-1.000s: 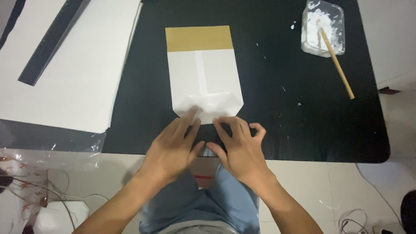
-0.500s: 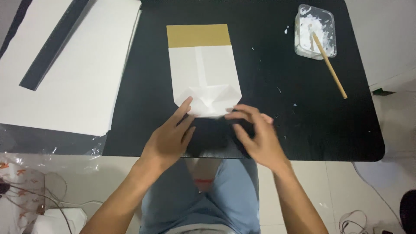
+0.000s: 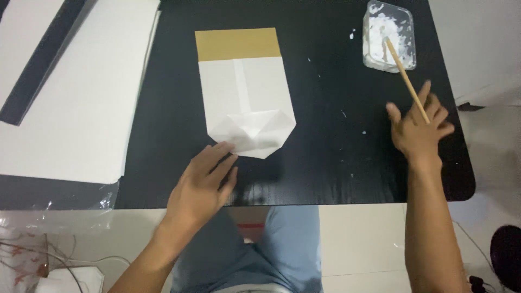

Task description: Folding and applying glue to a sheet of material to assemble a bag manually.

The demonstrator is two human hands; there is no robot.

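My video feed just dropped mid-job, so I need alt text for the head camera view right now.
Seen from above, the left hand rests its fingertips at the folded bottom edge of a white paper bag with a tan top band, lying flat on a black table. The right hand reaches to a wooden stick leaning in a clear tub of white paste.

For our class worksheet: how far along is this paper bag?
Done: the paper bag lies flat, its bottom flaps folded to a point. In hand: the left hand touches its lower corner; the right hand is at the stick in the paste tray. Left: no paste visible on the flaps.
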